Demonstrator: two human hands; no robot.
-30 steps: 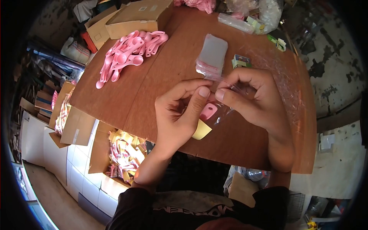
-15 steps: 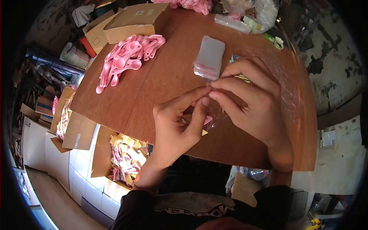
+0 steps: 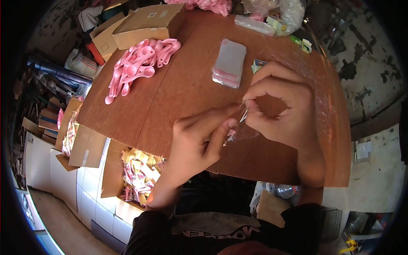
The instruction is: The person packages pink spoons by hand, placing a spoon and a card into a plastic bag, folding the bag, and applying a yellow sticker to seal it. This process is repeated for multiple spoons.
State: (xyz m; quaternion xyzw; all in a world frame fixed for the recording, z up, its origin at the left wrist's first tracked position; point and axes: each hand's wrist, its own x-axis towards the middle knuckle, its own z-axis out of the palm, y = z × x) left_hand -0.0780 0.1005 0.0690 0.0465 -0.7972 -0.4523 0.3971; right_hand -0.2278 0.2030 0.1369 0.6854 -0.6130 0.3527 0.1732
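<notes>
Tabletop (image 3: 178,85) unchanged; yellow card now hidden behind left hand (image 3: 199,140).

Bare board (image 3: 178,91) between spoons (image 3: 138,63) and bags (image 3: 229,63).

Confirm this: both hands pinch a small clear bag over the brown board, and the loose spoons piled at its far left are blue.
Not quite. The head view shows the spoons are pink, not blue. The rest holds: the left hand and right hand pinch the small clear bag over the brown board.

No legible text anywhere.
</notes>
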